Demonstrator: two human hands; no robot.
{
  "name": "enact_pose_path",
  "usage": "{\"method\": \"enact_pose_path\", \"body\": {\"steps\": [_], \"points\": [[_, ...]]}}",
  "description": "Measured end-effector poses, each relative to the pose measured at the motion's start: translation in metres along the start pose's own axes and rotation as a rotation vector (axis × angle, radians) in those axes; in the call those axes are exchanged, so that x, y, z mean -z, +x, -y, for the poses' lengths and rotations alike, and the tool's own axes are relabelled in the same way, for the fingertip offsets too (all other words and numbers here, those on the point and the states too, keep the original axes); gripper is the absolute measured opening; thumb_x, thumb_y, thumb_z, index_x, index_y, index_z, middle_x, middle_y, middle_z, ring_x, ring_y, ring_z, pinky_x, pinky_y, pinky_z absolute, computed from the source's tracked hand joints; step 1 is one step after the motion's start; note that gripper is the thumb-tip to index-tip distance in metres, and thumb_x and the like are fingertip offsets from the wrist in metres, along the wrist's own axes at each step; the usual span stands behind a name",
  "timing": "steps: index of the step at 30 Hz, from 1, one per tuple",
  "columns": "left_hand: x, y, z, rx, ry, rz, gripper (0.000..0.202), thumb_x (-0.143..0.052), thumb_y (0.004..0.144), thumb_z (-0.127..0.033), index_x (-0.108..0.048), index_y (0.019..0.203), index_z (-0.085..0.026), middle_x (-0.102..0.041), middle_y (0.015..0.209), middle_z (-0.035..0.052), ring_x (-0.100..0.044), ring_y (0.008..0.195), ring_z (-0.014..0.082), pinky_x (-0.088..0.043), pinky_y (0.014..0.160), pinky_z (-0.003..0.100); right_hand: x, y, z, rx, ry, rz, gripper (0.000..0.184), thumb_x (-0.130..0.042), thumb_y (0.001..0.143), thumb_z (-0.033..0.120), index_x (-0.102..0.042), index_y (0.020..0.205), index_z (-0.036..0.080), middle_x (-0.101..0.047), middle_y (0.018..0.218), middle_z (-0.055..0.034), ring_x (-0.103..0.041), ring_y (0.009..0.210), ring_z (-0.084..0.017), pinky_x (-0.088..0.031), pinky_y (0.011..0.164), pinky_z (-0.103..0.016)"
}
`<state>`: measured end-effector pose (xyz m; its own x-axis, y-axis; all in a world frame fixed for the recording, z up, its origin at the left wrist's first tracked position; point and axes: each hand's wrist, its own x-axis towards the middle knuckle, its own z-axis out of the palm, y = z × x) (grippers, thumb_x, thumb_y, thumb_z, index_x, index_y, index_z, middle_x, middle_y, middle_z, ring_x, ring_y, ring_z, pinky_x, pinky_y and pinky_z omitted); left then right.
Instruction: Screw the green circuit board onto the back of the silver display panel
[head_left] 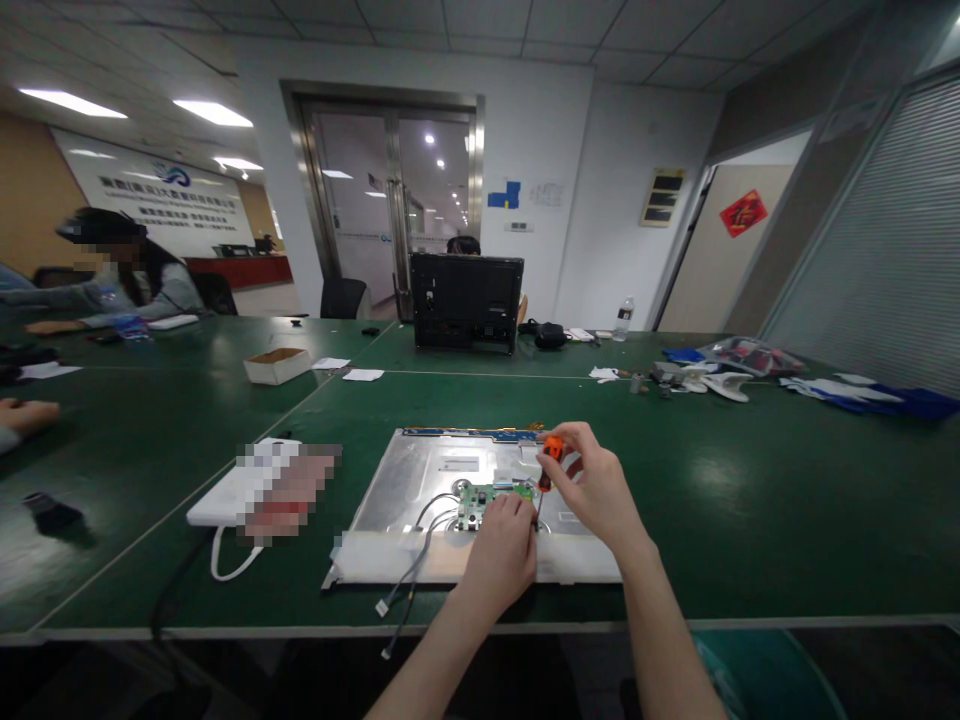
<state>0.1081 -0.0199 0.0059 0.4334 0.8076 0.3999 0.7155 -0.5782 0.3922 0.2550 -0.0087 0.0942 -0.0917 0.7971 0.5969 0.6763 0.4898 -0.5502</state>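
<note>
Metal panel: in the head view, you are facing a flat, rectangular metal panel (386, 490), dull silver and softly reflective, lying on the smooth green tabletop (750, 540).
Panel edges: a narrow blue strip (472, 435) is lining its far edge; cloudy translucent film (367, 560) is covering its near edge.
Circuit board: a small green circuit board (471, 508) is sitting near the panel's middle, and thin dark cables (421, 560) are trailing from it past the panel's near edge, ending in pale plugs (382, 607).
Screwdriver: the screwdriver (553, 450), with its orange-and-black handle and slim shaft, is standing almost upright above the panel, right of its middle.
Right hand: your right hand (600, 485) is pinching that handle between thumb and curled fingers.
Left hand: your left hand (504, 545) is bending its fingers down over the board's near right part; you cannot tell whether they are gripping anything.
Hidden: your hands are covering part of the board, the screwdriver's tip is hard to make out, and your right forearm is blocking the panel's near right corner.
Left of panel: pixelation is obscuring part of a white device (214, 495).
</note>
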Motion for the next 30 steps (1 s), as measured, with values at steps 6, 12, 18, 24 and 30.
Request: {"method": "enact_pose_path", "body": {"steps": [6, 12, 18, 24, 30], "points": [[0.0010, 0.0005, 0.0002, -0.003, -0.001, 0.001, 0.014, -0.044, 0.083, -0.007, -0.050, 0.089, -0.019, -0.054, 0.097, 0.0068, -0.049, 0.095, 0.0236, -0.041, 0.087, 0.037, 0.0044, -0.0002, 0.0028, 0.059, 0.063, 0.034, 0.024, -0.051, 0.089, 0.026, -0.055, 0.112, 0.023, -0.064, 0.102, -0.0057, -0.063, 0.081, -0.017, -0.054, 0.060, -0.026], [-0.0004, 0.0011, 0.0000, 0.005, 0.011, 0.005, 0.015, -0.045, 0.083, -0.007, -0.050, 0.089, -0.019, -0.054, 0.097, 0.0070, -0.050, 0.095, 0.0238, -0.041, 0.086, 0.037, 0.0020, 0.0001, 0.0036, 0.077, 0.021, 0.006, 0.025, -0.053, 0.088, 0.027, -0.056, 0.113, 0.024, -0.063, 0.103, -0.0060, -0.063, 0.080, -0.017, -0.055, 0.060, -0.027], [-0.0003, 0.0006, 0.0000, -0.002, 0.003, 0.006, 0.015, -0.045, 0.083, -0.007, -0.050, 0.089, -0.019, -0.054, 0.097, 0.0070, -0.049, 0.096, 0.0235, -0.041, 0.086, 0.038, -0.0012, -0.0003, 0.0025, 0.027, -0.021, -0.025, 0.022, -0.055, 0.085, 0.027, -0.052, 0.107, 0.024, -0.066, 0.088, -0.0018, -0.063, 0.071, -0.016, -0.053, 0.062, -0.028], [-0.0009, 0.0016, 0.0007, -0.003, 0.006, 0.005, 0.015, -0.045, 0.082, -0.007, -0.050, 0.090, -0.019, -0.054, 0.097, 0.0066, -0.049, 0.095, 0.0236, -0.041, 0.087, 0.037, 0.0002, -0.0014, 0.0035, 0.000, -0.014, 0.017, 0.026, -0.053, 0.086, 0.027, -0.050, 0.112, 0.024, -0.066, 0.092, -0.0032, -0.064, 0.070, -0.016, -0.052, 0.059, -0.027], [0.0000, 0.0006, 0.0006, -0.010, 0.018, 0.001, 0.016, -0.045, 0.082, -0.006, -0.050, 0.090, -0.018, -0.054, 0.097, 0.0069, -0.049, 0.095, 0.0238, -0.041, 0.085, 0.037, 0.0029, -0.0005, 0.0054, 0.053, 0.003, 0.013, 0.027, -0.051, 0.087, 0.024, -0.054, 0.114, 0.024, -0.063, 0.106, -0.0059, -0.064, 0.080, -0.016, -0.054, 0.062, -0.027]]}}
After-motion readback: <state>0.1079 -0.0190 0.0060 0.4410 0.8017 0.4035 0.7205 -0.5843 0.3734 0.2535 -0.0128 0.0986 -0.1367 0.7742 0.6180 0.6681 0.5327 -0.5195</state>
